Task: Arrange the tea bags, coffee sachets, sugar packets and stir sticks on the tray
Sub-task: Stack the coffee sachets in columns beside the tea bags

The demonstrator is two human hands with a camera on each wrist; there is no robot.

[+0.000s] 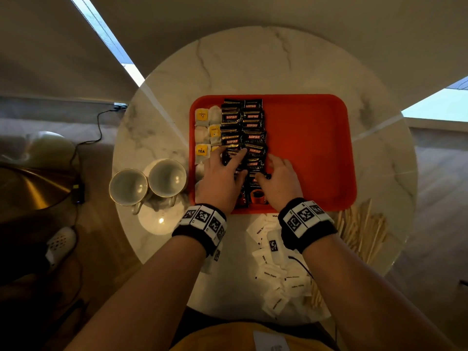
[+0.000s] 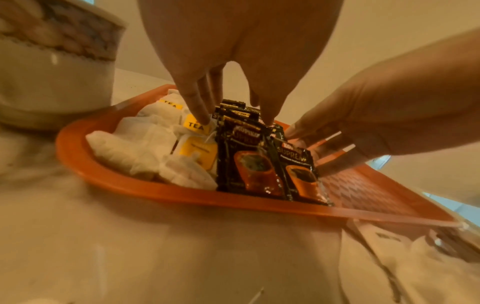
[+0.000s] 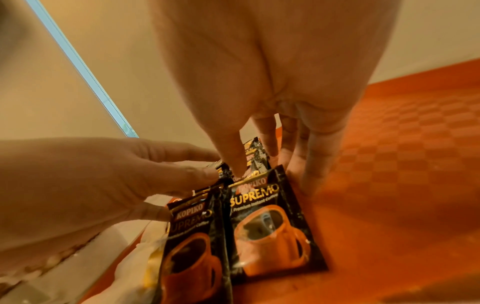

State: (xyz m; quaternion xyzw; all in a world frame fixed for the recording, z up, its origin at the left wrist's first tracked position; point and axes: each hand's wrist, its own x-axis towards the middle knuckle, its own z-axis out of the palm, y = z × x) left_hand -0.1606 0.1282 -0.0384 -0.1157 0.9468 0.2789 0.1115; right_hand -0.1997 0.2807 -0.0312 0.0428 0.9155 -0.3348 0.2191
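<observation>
An orange tray (image 1: 309, 148) lies on a round marble table. Tea bags (image 1: 205, 133) with yellow tags fill its left edge. Beside them, black coffee sachets (image 1: 243, 122) overlap in two columns. My left hand (image 1: 233, 163) rests with straight fingers on the left column's near sachets, one fingertip (image 2: 203, 120) touching a tea tag. My right hand (image 1: 271, 171) has its thumb on top of the right column (image 3: 270, 226) and straight fingers against its right side. White sugar packets (image 1: 276, 274) and wooden stir sticks (image 1: 362, 231) lie on the table near the tray's front edge.
Two white cups (image 1: 167, 177) stand on the table just left of the tray, next to my left wrist. The right half of the tray (image 3: 389, 164) is bare. A cable and a lamp base sit on the floor at the left.
</observation>
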